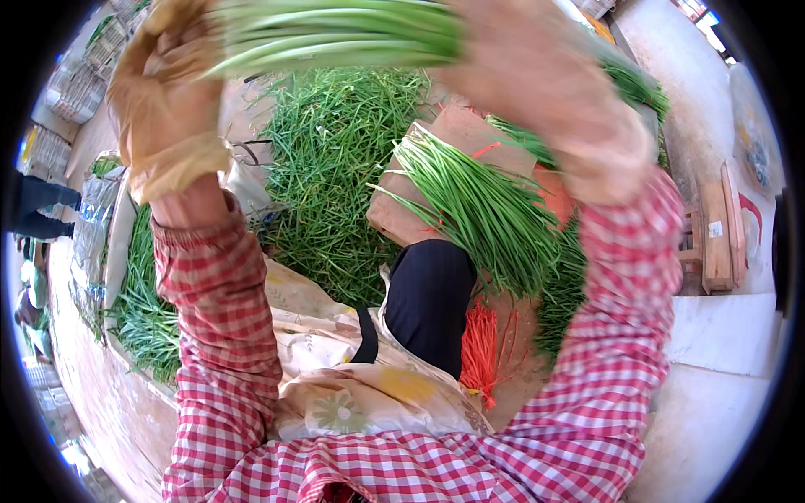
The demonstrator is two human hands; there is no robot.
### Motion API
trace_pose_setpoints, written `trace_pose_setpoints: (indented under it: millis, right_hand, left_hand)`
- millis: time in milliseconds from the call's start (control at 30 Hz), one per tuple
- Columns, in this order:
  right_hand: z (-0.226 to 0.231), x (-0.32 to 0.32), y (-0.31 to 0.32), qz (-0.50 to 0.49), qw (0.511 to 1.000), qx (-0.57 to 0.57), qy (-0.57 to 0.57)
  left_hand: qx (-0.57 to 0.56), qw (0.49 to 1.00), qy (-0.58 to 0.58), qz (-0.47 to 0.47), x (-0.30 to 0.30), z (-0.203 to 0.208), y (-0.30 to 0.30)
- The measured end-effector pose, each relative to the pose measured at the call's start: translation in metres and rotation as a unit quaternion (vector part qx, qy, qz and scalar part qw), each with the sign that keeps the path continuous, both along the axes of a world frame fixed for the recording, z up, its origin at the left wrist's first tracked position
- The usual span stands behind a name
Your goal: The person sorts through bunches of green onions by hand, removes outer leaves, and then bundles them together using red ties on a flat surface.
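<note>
A bunch of green chives (344, 33) with pale ends is held up crosswise at the top of the head view, partly cut off by the picture's edge. My right hand (537, 75), smeared by motion, grips its right end. At the pale ends on the left is my left hand (168, 101) in a loose tan glove, fingers apart and bent, palm toward the stalks. Below, another bunch of chives (486, 210) lies on a brown board (390, 205), with red ties (485, 151) near it.
A big heap of loose chives (335, 168) covers the ground ahead. More greens (147, 310) lie at left. Red strings (480, 352) hang beside my dark-clad knee (428, 293). A wooden stool (717, 235) stands at right. A person's legs (42, 205) show at far left.
</note>
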State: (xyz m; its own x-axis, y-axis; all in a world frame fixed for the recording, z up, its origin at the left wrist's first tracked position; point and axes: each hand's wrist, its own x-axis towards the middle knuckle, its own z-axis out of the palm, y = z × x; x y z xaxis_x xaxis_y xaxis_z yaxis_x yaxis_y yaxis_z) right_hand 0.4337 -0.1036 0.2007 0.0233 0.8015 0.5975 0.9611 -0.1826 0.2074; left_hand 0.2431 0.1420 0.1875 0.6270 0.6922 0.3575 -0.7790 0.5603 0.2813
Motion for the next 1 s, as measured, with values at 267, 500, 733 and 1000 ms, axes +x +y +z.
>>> trace_pose_setpoints:
  millis: [267, 500, 733, 1000]
  right_hand:
    - [-0.044, 0.103, -0.186, -0.368, 0.916, -0.058, 0.15]
    - [-0.12, 0.11, -0.181, -0.383, 0.868, -0.126, 0.288]
    - [-0.168, 0.111, -0.108, -0.286, 0.879, -0.196, 0.329]
    - [-0.28, 0.061, -0.021, -0.322, 0.843, -0.304, 0.306]
  left_hand:
    - [0.317, 0.768, 0.524, -0.187, 0.055, -0.242, -0.068]
    - [0.749, 0.554, 0.336, -0.137, 0.089, -0.452, -0.07]
    - [0.111, 0.772, 0.507, -0.367, 0.138, -0.37, -0.131]
    - [0.217, 0.731, 0.539, -0.357, 0.144, -0.333, -0.133]
